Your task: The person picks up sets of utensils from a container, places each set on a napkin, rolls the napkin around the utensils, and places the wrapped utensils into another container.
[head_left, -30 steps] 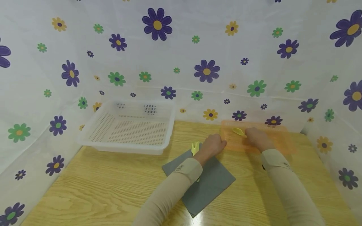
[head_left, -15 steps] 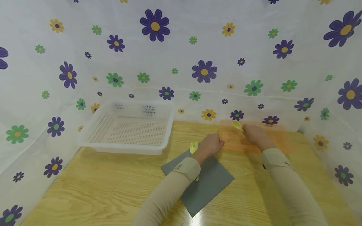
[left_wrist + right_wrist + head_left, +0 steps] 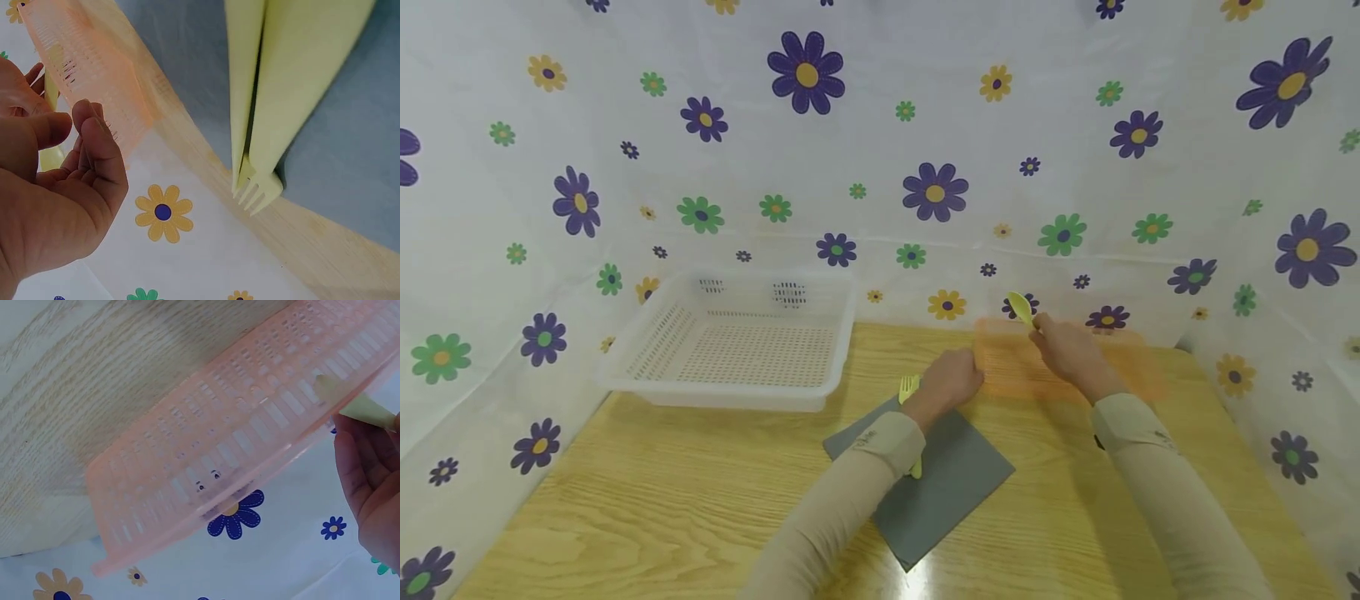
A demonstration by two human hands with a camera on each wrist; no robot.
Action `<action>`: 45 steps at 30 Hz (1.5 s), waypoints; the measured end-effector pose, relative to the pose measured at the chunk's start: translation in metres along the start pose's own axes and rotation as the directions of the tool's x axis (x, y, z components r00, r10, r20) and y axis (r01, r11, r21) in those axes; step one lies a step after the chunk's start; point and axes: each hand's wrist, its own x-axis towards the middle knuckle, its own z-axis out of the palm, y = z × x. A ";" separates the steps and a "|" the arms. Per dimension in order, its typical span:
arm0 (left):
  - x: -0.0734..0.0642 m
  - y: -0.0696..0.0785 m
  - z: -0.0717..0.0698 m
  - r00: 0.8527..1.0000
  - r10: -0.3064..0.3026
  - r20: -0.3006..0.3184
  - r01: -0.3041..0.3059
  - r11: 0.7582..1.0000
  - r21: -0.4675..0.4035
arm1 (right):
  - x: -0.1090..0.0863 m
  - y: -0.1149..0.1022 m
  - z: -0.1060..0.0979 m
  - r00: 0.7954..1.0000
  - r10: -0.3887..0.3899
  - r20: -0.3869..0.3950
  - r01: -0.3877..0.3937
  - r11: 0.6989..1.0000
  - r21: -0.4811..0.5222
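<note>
My right hand (image 3: 1071,350) pinches a yellow plastic spoon (image 3: 1019,307) by the handle, bowl tilted up, over the orange basket (image 3: 1011,385). In the right wrist view, part of the spoon (image 3: 369,411) shows against the basket's slotted wall. By the basket's left end hovers my left hand (image 3: 951,379), its fingers loosely curled; the left wrist view shows nothing between thumb and fingertips. Under the left forearm, a grey cloth (image 3: 958,483) lies on the table. On it are a yellow fork (image 3: 265,169) and a second slim yellow utensil (image 3: 244,94), side by side; their middles are hidden in the head view.
A white slotted basket (image 3: 835,358) stands at the back left of the wooden table (image 3: 700,500). White sheeting (image 3: 865,108) with printed flowers rises behind the table and at both sides.
The spoon has been raised from over the orange basket's floor, its bowl now tipped higher. The left hand has drawn back slightly leftward from the basket's edge. The view has shifted a little.
</note>
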 end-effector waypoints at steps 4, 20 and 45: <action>-0.002 -0.003 -0.006 1.000 0.001 -0.005 -0.001 1.000 -0.005 | 0.000 -0.007 -0.004 0.999 -0.032 -0.027 0.032 0.999 0.007; -0.038 -0.035 -0.033 0.997 0.068 -0.033 -0.072 0.986 -0.152 | -0.027 -0.059 -0.002 0.956 -0.125 -0.264 0.164 0.978 0.129; -0.102 -0.069 -0.039 0.989 0.147 -0.033 -0.150 0.979 -0.134 | -0.072 -0.117 0.027 1.000 0.004 -0.018 0.011 0.651 0.759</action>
